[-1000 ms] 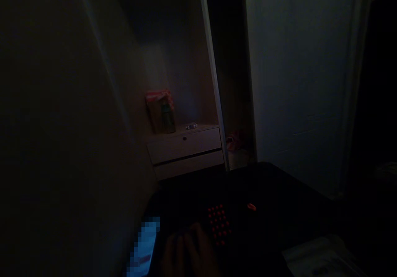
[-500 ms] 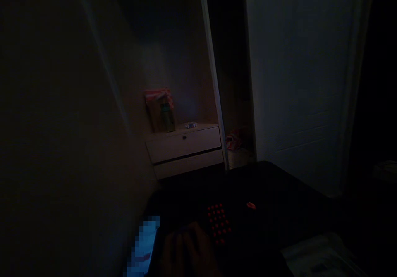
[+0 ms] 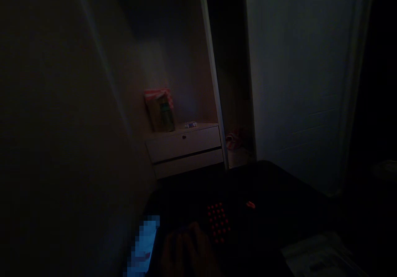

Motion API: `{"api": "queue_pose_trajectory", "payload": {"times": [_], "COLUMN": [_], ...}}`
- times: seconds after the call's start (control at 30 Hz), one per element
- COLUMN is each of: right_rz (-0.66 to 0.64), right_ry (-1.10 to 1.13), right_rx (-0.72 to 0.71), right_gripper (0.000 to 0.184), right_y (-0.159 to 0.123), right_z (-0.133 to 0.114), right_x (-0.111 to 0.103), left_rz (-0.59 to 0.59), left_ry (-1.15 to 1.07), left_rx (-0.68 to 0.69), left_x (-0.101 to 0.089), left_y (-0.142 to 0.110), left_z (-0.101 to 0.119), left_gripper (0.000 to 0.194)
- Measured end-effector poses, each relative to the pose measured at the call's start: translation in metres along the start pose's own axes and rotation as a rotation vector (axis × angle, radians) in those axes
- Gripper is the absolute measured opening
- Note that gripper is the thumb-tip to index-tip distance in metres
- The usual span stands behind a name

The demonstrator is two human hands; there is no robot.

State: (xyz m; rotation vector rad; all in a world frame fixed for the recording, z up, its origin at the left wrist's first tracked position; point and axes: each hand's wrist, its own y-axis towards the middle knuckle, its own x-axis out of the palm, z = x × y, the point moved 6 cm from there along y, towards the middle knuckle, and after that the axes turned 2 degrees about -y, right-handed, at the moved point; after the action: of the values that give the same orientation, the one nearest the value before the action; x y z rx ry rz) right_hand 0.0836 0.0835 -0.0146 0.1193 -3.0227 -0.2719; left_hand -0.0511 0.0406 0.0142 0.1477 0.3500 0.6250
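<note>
The light is very dim. My left hand [image 3: 171, 250] and my right hand [image 3: 200, 248] are close together at the bottom centre, over a black surface [image 3: 242, 186]. Their fingers point forward and bend toward each other, closed around something too dark to make out. Just right of my right hand lies a grid of small red dots [image 3: 218, 223] in rows. A small red piece [image 3: 250, 204] rests farther to the right. To the left of my hands a bright blue screen-like panel [image 3: 144, 244] glows, its picture blurred into blocks.
A pale packet or sheet [image 3: 322, 254] lies at lower right. Beyond the black surface stands a cabinet with drawers [image 3: 186, 144]; a brown bag [image 3: 155, 111], a green-topped bottle [image 3: 167, 118] and a small item [image 3: 190, 125] sit on it. A pale door panel [image 3: 297, 82] stands right.
The view has grown slightly darker around the hands. Both hands stay in nearly the same place, and nothing else has visibly moved.
</note>
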Motion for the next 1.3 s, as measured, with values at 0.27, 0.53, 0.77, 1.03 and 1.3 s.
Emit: {"api": "queue_pose_trajectory", "payload": {"times": [0.27,0.53,0.77,1.03,1.3], "right_rz": [-0.044,-0.047,-0.085,-0.071,-0.075], "right_ry": [0.011,0.036,-0.035,-0.070,-0.036], "right_rx": [-0.078,-0.047,0.013,0.112,-0.033], "right_gripper": [0.048,0.049,0.064,0.071,0.047], "right_y": [-0.003,-0.003,0.001,0.000,0.002], "right_z": [-0.029,-0.029,-0.012,-0.004,-0.010], "right_x": [-0.007,-0.005,-0.006,0.001,0.001], "left_rz": [0.010,-0.044,0.006,-0.024,-0.024], "left_ry": [0.003,0.017,-0.012,0.017,0.032], "left_rx": [0.029,-0.006,-0.010,-0.011,-0.005], "left_x": [-0.002,0.000,-0.002,-0.002,-0.002], "left_y": [0.001,0.000,0.002,-0.001,0.002], "left_z": [0.000,-0.006,-0.008,-0.003,-0.011], "left_gripper": [0.074,0.078,0.083,0.080,0.088]}}
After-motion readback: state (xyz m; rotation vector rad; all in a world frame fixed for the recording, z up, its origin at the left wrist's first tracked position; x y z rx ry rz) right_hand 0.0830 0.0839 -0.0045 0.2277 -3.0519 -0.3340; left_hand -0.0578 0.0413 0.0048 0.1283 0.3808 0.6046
